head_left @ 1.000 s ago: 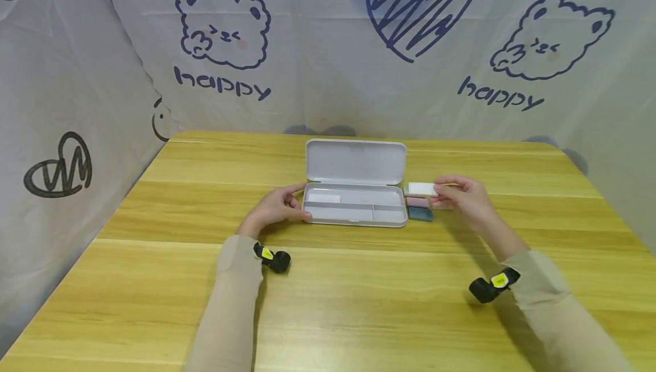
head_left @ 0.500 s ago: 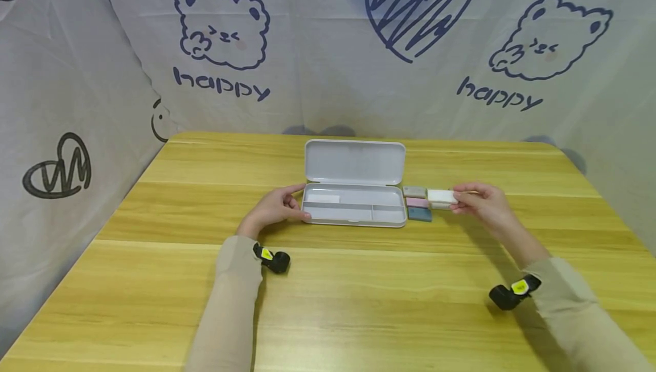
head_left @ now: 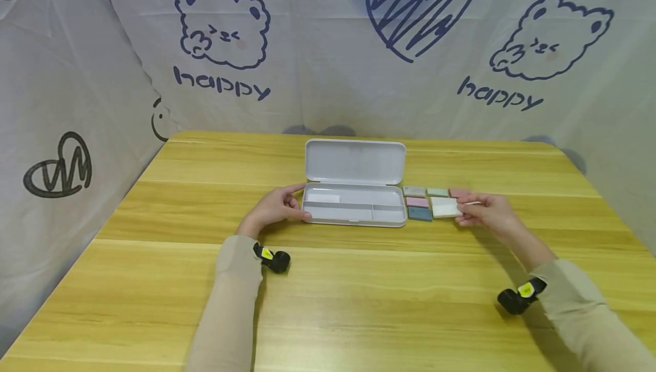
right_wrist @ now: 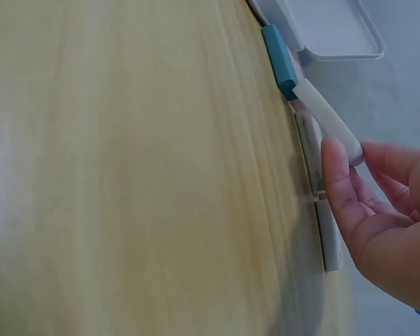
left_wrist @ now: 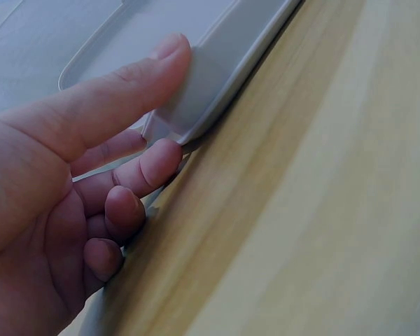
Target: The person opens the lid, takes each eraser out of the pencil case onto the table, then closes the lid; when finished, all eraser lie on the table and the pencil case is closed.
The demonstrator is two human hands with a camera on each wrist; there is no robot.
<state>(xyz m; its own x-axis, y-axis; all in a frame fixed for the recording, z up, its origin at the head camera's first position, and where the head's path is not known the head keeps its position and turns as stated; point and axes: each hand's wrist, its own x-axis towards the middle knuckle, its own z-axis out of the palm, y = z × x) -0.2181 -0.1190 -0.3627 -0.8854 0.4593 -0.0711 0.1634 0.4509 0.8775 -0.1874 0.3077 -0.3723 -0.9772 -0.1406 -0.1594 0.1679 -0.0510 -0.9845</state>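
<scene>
A white pencil case (head_left: 353,212) with its lid (head_left: 355,162) raised lies on the table, a white block (head_left: 324,199) in its rear compartment. My left hand (head_left: 278,207) grips the case's left end; the left wrist view shows the thumb over the rim at a corner. Thumb and fingers of my right hand (head_left: 487,214) pinch a white eraser (right_wrist: 329,119), tilted and raised over other small blocks. Right of the case sit a grey block (head_left: 414,191), a green one (head_left: 437,192), a reddish one (head_left: 458,192), a pink one (head_left: 417,202) and a blue one (head_left: 420,214).
The wooden table (head_left: 369,298) runs back to a hanging white cloth (head_left: 318,53) printed with bears and hearts. Two pale blocks, one of them a white block (right_wrist: 330,238), lie under and beside the right hand in the right wrist view. Each sleeve carries a small black camera (head_left: 277,261).
My right hand has moved right and nearer with the white eraser, from behind the grey block to in front of the green one. The left hand and the case have stayed put.
</scene>
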